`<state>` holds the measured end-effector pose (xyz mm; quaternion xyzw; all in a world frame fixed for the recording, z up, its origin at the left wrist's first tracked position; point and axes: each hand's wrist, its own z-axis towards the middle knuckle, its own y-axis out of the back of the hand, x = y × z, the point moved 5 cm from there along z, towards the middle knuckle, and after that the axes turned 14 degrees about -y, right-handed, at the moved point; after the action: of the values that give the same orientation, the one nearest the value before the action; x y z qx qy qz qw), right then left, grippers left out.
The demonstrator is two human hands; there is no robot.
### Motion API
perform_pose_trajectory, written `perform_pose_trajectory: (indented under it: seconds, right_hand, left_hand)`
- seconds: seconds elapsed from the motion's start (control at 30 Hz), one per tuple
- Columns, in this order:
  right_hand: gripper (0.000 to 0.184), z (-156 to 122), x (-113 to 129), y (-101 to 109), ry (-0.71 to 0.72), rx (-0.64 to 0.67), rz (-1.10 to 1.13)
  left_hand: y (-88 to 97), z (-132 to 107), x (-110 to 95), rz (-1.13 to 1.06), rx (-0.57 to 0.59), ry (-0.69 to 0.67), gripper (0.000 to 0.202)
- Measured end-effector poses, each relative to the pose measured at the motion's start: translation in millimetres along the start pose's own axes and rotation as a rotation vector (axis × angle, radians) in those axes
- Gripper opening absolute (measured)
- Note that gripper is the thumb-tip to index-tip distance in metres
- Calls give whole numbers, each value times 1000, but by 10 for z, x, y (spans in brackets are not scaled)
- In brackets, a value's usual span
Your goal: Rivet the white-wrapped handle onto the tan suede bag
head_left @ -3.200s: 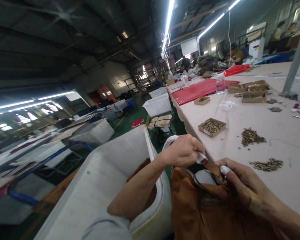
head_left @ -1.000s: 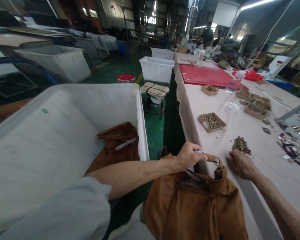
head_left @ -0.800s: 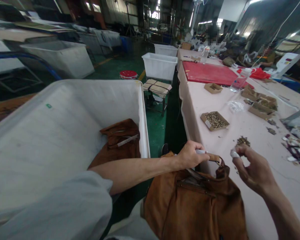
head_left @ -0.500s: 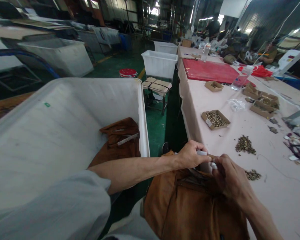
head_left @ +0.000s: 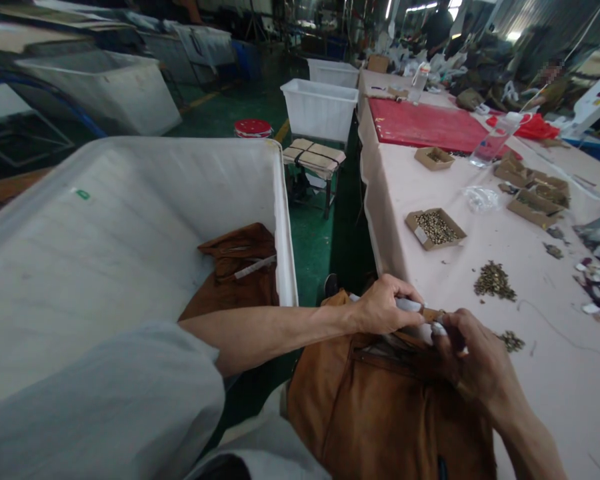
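Observation:
A brown leather bag (head_left: 380, 407) rests over my lap against the table's edge. My left hand (head_left: 387, 305) is closed on a narrow brown strap (head_left: 431, 315) partly wrapped in white. At the strap's other end my right hand (head_left: 463, 340) pinches with thumb and finger; one fingertip has a white covering. A small metal piece seems to sit at that fingertip, too small to name surely. Just beyond my right hand lie two loose heaps of small brass-coloured studs, the larger heap (head_left: 495, 280) farther off and the smaller heap (head_left: 511, 341) beside the hand.
A big white bin (head_left: 145, 160) on the left holds another brown leather piece (head_left: 245, 267). On the cloth-covered table (head_left: 555, 413) stand a cardboard box of studs (head_left: 435, 229), more small boxes (head_left: 535, 207), a clear bottle (head_left: 495, 141) and a red board (head_left: 425, 125). A padded stool (head_left: 314, 157) stands between.
The view has tilted down slightly. My hands stay at the strap, with more of its brown end now showing between them. The bag has hardly moved.

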<state>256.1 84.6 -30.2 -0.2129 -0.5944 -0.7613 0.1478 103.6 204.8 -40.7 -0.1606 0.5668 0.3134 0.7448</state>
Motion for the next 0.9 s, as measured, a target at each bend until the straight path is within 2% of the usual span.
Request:
perform_pose_trajectory:
  seconds: [0.63,0.9]
  right_hand:
    - [15,-42,55,31,48,39,-59]
    - [15,-15,46,96,-107,115,153]
  left_hand:
    - [-104,-66,-95,237,10,-167,21]
    - [-137,-91,-141,301,18,-239,20]
